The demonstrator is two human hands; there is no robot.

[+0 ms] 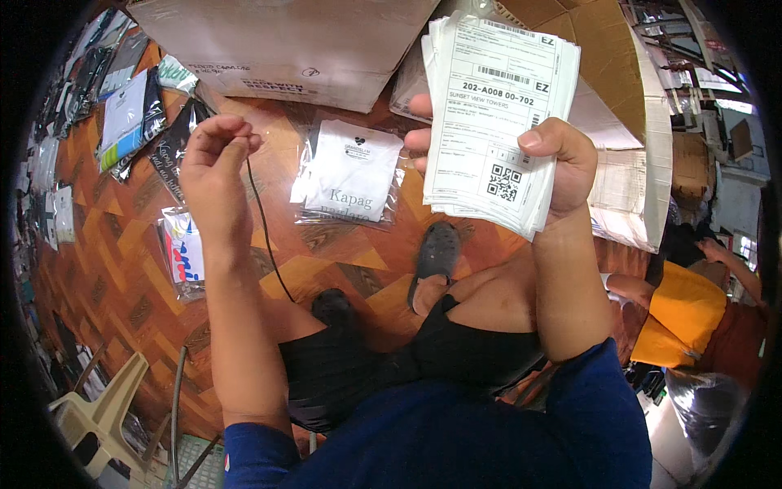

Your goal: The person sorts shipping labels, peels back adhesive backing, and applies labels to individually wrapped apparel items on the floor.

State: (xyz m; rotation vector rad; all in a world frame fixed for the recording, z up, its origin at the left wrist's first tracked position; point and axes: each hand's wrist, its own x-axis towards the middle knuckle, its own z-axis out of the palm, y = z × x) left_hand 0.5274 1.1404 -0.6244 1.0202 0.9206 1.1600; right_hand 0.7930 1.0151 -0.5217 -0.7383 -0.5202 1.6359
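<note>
My right hand (pixel 565 162) holds a thick stack of printed paper shipping labels (pixel 470 140), thumb on the front and fingers behind. Printed codes and writing cover the top sheet. My left hand (pixel 217 159) is raised at the left, its thumb against its curled fingers, with nothing visible between them. A thin black cord (pixel 264 229) runs past that hand down to my leg; part of it is hidden by the hand. Between my hands, a folded white shirt in a clear plastic bag (pixel 351 168) lies on the wood-patterned floor (pixel 336 250).
A large cardboard box (pixel 275 43) stands ahead, and an opened carton (pixel 623 189) is at the right. Bagged garments (pixel 125 116) lie along the left, with another bagged shirt (pixel 183 250) nearer. A beige plastic chair (pixel 104 403) sits lower left. Another person holds orange cloth (pixel 684 312) at right.
</note>
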